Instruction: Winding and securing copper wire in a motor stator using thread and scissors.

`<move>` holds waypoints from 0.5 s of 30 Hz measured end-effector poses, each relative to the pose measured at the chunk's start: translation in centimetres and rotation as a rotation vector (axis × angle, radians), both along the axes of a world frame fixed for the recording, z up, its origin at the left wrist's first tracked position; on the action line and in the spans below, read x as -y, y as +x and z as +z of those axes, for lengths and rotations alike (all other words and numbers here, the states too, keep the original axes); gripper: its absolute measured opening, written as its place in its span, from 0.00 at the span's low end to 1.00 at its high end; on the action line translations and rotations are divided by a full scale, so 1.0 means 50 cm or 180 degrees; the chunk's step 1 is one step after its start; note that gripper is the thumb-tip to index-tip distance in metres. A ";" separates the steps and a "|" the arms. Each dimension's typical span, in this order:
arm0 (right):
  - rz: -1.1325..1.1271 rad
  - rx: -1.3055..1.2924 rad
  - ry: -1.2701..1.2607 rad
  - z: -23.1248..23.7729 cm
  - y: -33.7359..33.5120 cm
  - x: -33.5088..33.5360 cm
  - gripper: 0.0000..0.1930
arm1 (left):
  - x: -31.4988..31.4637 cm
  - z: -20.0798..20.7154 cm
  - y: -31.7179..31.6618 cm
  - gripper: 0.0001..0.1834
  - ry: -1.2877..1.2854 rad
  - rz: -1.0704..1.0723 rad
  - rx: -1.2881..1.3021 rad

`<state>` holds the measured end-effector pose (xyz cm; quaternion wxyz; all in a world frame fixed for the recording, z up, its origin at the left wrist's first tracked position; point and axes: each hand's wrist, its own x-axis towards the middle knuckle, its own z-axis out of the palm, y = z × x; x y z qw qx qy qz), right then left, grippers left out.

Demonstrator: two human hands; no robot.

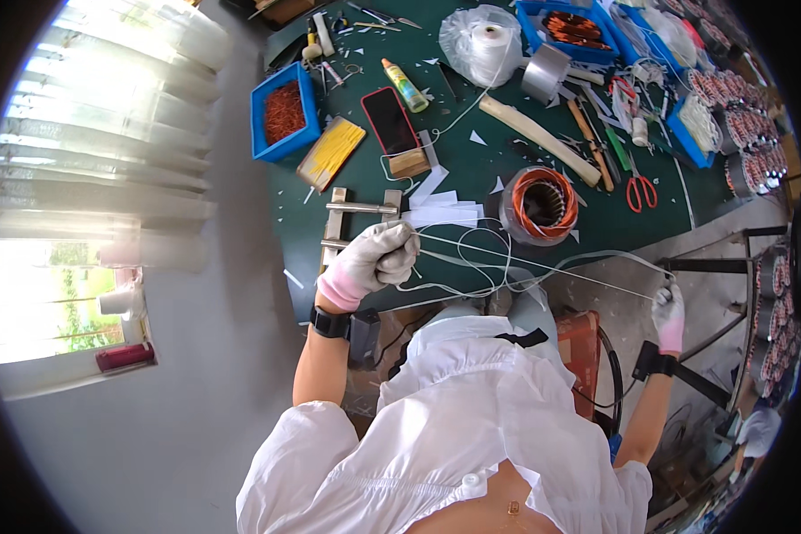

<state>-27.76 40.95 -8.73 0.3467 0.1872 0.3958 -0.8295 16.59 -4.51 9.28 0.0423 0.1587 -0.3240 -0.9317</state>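
My left hand (pixel 381 254), in a white glove with a pink cuff, is closed on a white cord near the front edge of the green table. The cord (pixel 543 264) runs taut to my right hand (pixel 667 313), stretched far out to the right and pinching it. Slack loops of the same cord hang between them, and a strand leads back toward a wrapped white spool (pixel 487 40). Just beyond my left hand stands a metal frame with crossbars (pixel 362 208). A motor stator with orange copper windings (pixel 540 206) rests on the table between my hands.
Beyond lie a phone (pixel 389 120), a tray of yellow strips (pixel 331 153), a blue bin of red pieces (pixel 285 113), a glue bottle (pixel 406 85), a wooden stick (pixel 540 141) and red-handled scissors (pixel 640 191). A black metal rack (pixel 707 265) with several stators stands at the right.
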 end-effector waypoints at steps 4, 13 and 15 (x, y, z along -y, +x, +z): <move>-0.0332 -0.0087 0.0163 -0.001 -0.059 -0.044 0.07 | 0.004 -0.008 0.008 0.16 0.0199 -0.0011 -0.0126; -0.0727 -0.0764 0.0826 -0.106 -0.257 -0.380 0.07 | 0.042 -0.003 0.038 0.16 0.0210 0.0505 -0.0068; 0.0078 -0.1423 0.2617 -0.086 -0.258 -0.417 0.17 | 0.040 -0.002 0.015 0.16 0.0239 0.0364 -0.0136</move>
